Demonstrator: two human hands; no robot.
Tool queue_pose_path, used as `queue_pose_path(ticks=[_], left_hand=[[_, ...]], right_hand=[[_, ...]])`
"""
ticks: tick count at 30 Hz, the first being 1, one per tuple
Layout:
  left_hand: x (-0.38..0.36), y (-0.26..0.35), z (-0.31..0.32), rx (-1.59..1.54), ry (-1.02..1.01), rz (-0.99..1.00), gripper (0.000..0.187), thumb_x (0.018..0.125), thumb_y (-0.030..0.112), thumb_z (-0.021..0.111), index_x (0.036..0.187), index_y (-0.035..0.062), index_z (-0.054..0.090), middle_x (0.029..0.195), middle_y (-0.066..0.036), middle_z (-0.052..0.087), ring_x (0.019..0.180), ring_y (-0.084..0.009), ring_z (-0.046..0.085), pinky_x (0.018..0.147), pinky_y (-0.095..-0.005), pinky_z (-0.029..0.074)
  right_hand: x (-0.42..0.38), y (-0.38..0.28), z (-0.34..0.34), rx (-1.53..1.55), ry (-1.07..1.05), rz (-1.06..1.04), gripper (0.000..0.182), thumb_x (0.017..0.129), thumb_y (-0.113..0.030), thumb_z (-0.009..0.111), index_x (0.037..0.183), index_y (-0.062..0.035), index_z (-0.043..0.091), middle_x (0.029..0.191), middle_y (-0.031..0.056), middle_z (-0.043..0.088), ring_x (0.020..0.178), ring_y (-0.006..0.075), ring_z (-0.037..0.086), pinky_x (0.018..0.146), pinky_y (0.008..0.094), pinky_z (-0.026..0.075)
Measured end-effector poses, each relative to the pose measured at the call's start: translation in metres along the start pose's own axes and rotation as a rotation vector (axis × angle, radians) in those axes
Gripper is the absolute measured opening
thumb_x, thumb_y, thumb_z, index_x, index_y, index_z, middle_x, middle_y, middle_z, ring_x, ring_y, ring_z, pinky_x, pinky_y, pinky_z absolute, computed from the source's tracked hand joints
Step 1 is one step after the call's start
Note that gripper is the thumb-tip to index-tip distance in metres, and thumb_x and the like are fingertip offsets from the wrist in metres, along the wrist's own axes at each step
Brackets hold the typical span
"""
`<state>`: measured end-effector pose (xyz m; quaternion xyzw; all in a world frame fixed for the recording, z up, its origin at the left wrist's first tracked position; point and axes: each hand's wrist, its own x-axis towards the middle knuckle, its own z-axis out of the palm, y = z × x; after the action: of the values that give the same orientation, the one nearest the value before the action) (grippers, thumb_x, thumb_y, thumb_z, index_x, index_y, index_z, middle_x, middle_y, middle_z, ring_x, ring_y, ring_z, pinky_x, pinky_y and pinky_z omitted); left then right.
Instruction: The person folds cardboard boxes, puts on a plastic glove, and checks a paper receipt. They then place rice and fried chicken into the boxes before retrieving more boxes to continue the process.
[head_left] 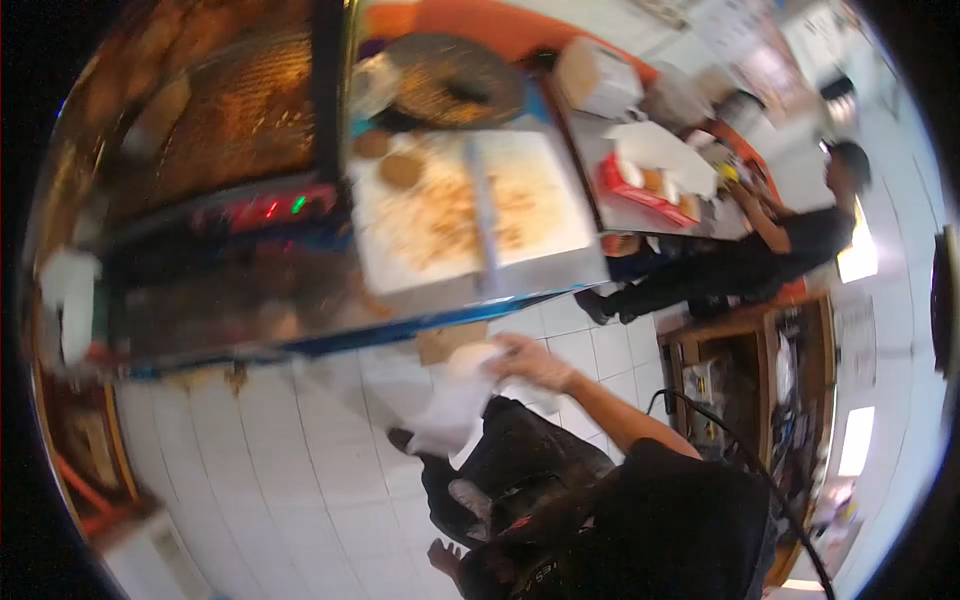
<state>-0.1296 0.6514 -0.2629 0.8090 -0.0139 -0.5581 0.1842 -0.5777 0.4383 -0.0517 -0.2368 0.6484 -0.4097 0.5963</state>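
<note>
My right hand (532, 362), which seems to wear a clear glove, is closed on a crumpled white sheet or bag (452, 405). The white thing hangs beside the counter's near edge, above the tiled floor, and is smeared by motion. A pale rounded shape (474, 354) shows at its top, too blurred to name. Low in the picture, my left hand (445, 556) hangs by my body with its fingers apart. On the counter lies a white cutting board (385, 265) strewn with orange-brown scraps. A long blade-like strip (481, 200) crosses it, and two brown discs (401, 171) rest near its corner.
A dark round pan (500, 85) stands behind the board. Left is a glowing grill-like unit (265, 100). A red box (625, 186) with several items sits further along, beside a co-worker (800, 235) in black. Wooden shelves (825, 350) stand at right; a black cable (740, 440) arches past my shoulder.
</note>
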Motion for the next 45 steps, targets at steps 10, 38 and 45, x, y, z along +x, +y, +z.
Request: queue_pose_path(ticks=[10,38,45], left_hand=[[-0.092,0.094,0.217,0.332,-0.173,0.249,0.027,0.094,0.02,0.068,0.112,0.0,0.063,0.107,-0.013,0.066,0.091,-0.0291,0.066,0.082,-0.0416,0.056],[-0.195,0.122,0.352,0.493,-0.176,0.383,0.023,0.095,0.017,0.067,0.109,-0.0019,0.063,0.105,-0.012,0.067,0.091,-0.0263,0.065,0.083,-0.0393,0.056],[-0.183,0.129,0.312,0.436,-0.171,0.396,0.023,0.095,0.016,0.067,0.108,-0.0023,0.063,0.104,-0.012,0.067,0.09,-0.0256,0.065,0.083,-0.0387,0.056]], right_hand=[[-0.044,-0.085,-0.522,0.65,1.072,-0.66,0.018,0.099,-0.016,0.07,0.113,-0.0054,0.066,0.081,-0.0005,0.063,0.064,0.0078,0.059,0.055,0.0221,0.051],[0.075,-0.052,-0.608,0.124,1.78,-0.069,0.105,0.083,-0.034,0.077,0.156,0.0137,0.018,0.162,0.035,0.022,0.152,0.0418,0.025,0.127,0.0424,0.023],[0.071,-0.07,-0.581,0.324,1.548,-0.183,0.098,0.086,-0.04,0.075,0.152,0.013,0.026,0.146,0.0346,0.039,0.134,0.0431,0.046,0.11,0.0438,0.037]])
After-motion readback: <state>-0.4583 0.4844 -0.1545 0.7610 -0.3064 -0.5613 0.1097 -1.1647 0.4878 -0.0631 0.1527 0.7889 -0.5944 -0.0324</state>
